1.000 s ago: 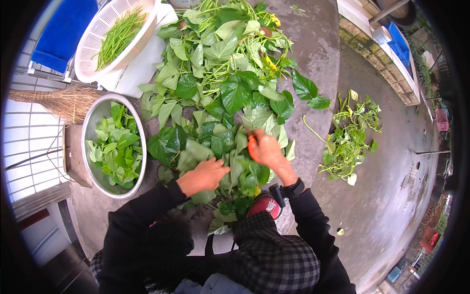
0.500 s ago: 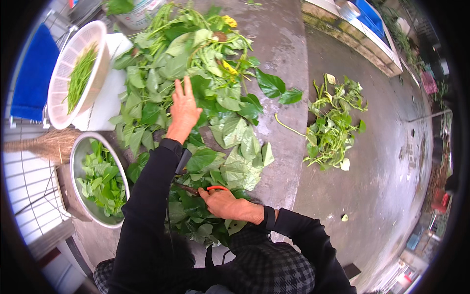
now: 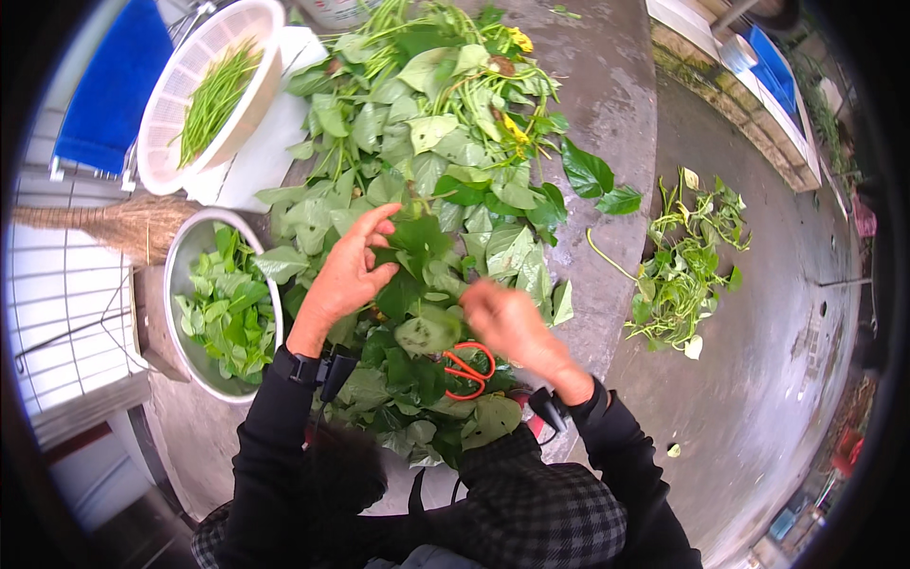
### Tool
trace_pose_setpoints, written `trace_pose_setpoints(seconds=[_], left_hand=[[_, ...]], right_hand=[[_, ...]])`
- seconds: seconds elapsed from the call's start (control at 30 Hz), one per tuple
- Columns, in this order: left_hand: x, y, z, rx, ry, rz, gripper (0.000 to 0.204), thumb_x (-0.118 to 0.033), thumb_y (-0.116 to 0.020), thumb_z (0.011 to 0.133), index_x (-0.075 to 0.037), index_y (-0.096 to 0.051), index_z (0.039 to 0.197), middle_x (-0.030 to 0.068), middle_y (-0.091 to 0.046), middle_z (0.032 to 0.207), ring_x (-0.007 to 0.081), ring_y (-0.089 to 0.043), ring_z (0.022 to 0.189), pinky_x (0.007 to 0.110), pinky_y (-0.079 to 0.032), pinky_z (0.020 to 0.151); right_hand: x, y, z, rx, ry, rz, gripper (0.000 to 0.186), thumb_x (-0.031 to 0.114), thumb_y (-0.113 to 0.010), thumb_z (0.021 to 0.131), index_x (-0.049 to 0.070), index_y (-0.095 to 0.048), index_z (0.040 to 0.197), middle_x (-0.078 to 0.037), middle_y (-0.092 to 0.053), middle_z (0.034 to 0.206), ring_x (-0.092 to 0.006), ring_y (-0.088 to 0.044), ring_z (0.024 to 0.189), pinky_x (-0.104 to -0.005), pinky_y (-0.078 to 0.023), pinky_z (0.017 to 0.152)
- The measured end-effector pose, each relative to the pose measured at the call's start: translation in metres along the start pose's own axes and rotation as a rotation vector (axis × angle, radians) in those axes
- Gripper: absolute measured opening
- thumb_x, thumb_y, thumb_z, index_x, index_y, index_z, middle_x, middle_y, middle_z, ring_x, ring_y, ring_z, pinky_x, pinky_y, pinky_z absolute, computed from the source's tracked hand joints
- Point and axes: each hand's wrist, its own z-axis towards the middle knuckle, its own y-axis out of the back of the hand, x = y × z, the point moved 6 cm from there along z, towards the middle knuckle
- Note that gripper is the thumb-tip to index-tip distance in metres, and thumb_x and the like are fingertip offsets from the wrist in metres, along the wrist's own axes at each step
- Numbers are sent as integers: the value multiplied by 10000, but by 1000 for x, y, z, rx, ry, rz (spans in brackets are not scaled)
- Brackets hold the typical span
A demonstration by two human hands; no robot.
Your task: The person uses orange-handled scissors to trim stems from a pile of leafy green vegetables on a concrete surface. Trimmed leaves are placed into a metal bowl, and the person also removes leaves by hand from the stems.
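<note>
A big heap of leafy green stems [image 3: 379, 142] lies in front of me. My left hand [image 3: 346, 275] is over its near part, palm toward the leaves, with thumb and fingers apart and nothing visible in it. Opposite it, my right hand [image 3: 512, 327] is smeared by motion, its fingertips beside some blurred leaves. Whether it grips a stem cannot be made out. Below my right hand, scissors with orange-red handles [image 3: 492, 363] rest on the leaves, their blades hidden. To the left stands a metal bowl [image 3: 275, 322] with picked green leaves [image 3: 227, 303] inside.
A pale plastic colander [image 3: 161, 142] holding cut green stems [image 3: 220, 104] stands at the far left on a white box [image 3: 270, 171]. A straw broom [image 3: 142, 228] lies behind the bowl. Another pile of stems [image 3: 678, 275] is on the wet floor at right, near a low wall [image 3: 739, 104].
My right hand has let go of the scissors and moved up and right. My left hand has drawn back nearer, beside the right. The whole view has shifted slightly.
</note>
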Motion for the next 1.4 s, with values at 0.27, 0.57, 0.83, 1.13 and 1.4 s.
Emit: trace_pose_setpoints(seconds=[0.27, 0.57, 0.83, 1.13, 1.4], left_hand=[[-16, -30, -66, -210, -265, 88, 343, 140, -501, 673, -51, -606, 938, 79, -548, 1001, 197, -564, 812, 269, -440, 635], [-37, -9, -89, -261, -346, -41, 230, 129, -516, 675, -17, -612, 824, 62, -603, 896, 134, -575, 753, 241, -452, 634], [-119, 39, -87, 384, -501, 175, 185, -46, -605, 740, -53, -672, 913, 88, -662, 894, 198, -608, 790, 311, -477, 730], [-150, 101, -77, -366, -468, 10, 193, -123, -665, 776, -5, -594, 912, 98, -623, 852, 177, -602, 707, 308, -496, 643], [-135, 111, -69, -575, -426, 34, 216, -107, -684, 745, 22, -575, 880, 84, -640, 744, 108, -578, 630, 264, -481, 603]], right_hand=[[1, -22, 50, 281, -372, 855, 326, 222, -576, 897, 27, -514, 1150, -30, -617, 846, -78, -547, 684, -199, -410, 571], [58, -31, 42, 394, -7, 355, 196, 155, -538, 913, 8, -582, 1035, 26, -593, 847, -45, -509, 740, -217, -442, 646], [171, 71, 86, 190, 164, 385, 166, 145, -536, 916, 48, -620, 1020, 35, -564, 709, -44, -474, 633, -188, -376, 572], [235, 73, 115, 342, -117, 764, 158, 89, -564, 893, 3, -605, 1020, -32, -606, 775, -115, -560, 644, -241, -477, 601], [247, 47, 122, 401, -141, 835, 210, 41, -546, 888, -26, -520, 1085, -154, -646, 940, -233, -655, 865, -337, -553, 782]])
